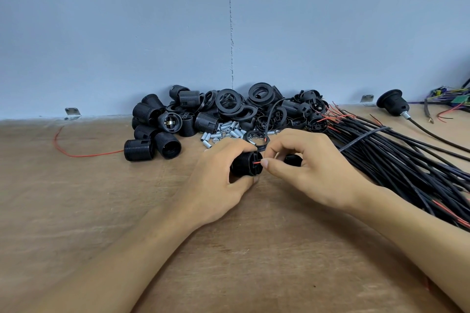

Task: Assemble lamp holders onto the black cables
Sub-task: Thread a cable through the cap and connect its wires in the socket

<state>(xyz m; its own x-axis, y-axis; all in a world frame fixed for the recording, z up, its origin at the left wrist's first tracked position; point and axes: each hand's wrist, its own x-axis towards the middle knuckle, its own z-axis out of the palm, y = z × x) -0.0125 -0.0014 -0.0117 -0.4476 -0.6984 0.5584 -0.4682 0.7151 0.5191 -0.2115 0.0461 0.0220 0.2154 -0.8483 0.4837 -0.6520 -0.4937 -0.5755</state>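
Left hand: frame centre, fingers curled round a black lamp holder, gripping it on its side.
Right hand: just right of it, thumb and forefinger pinching the red wire at its end.
Black cables: bundle fanned along right edge.
Spare holders: heaped upper centre, beyond both hands.

Both bare forearms reach in from below and converge. The left hand lies knuckles up, fingers and thumb curled round a lamp holder. Just right of it, the right hand pinches a red wire between thumb and forefinger, its other fingers curled
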